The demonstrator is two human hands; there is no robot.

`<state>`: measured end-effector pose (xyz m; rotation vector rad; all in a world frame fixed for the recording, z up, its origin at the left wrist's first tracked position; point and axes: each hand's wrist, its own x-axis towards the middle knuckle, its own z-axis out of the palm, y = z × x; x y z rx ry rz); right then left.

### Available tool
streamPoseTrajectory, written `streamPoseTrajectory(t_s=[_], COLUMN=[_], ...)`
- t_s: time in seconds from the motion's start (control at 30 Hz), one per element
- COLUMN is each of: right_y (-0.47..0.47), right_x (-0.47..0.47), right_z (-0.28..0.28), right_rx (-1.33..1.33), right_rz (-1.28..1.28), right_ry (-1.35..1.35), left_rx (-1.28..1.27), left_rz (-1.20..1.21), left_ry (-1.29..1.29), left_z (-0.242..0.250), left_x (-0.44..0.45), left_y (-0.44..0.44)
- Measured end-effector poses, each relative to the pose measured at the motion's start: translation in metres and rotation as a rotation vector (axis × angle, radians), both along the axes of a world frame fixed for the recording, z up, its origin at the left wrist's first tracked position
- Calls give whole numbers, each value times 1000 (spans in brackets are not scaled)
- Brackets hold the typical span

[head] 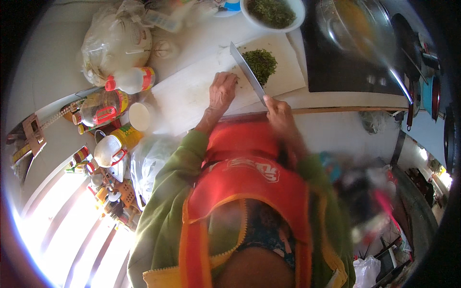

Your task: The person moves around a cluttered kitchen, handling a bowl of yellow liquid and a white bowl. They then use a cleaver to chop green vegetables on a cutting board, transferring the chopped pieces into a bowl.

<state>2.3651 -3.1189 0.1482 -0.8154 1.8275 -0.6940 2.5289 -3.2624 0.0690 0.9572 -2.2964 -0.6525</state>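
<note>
My right hand (280,112) grips the handle of a kitchen knife with a broad steel blade (248,70). The blade slants away to the upper left over a white cutting board (191,90). A small heap of finely chopped green herbs or leaves (260,65) lies on the board, just right of the blade. Left of the knife, my left hand (222,90) rests on the board with its fingers curled together. Small dark green bits show by its fingertips; whether it pinches any of them is hidden. Loose specks of green are scattered around the blade.
Beyond the board stands a white bowl of chopped greens (272,12). A dark cooktop (338,72) carries a glass-lidded pan (354,28) at right. On the left are a plastic bag (108,43), a red-capped bottle (131,80), an oil jug (102,108) and a white cup (139,116).
</note>
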Motion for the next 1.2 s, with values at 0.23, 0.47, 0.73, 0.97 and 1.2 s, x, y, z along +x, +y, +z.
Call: streamPoseTrajectory(t_s=[0.23,0.47,0.73,0.97,1.2], right_y=[20,14,-4,14,12], right_x=[3,2,29,5,5], right_z=[14,42,-9,-3,18], right_rx=[-188,2,-249,-341,-115], right_rz=[29,109,28,144,220], right_ry=[65,35,205,141,142], left_rx=[-33,-4,-16,23,36], left_rz=[-31,6,-38,-27,-36], left_ry=[5,-13,43,-12,-33], left_z=[-11,-9,-9,-11,-12], left_x=[2,1,4,12,10], left_y=[-5,-3,1,-1,-3])
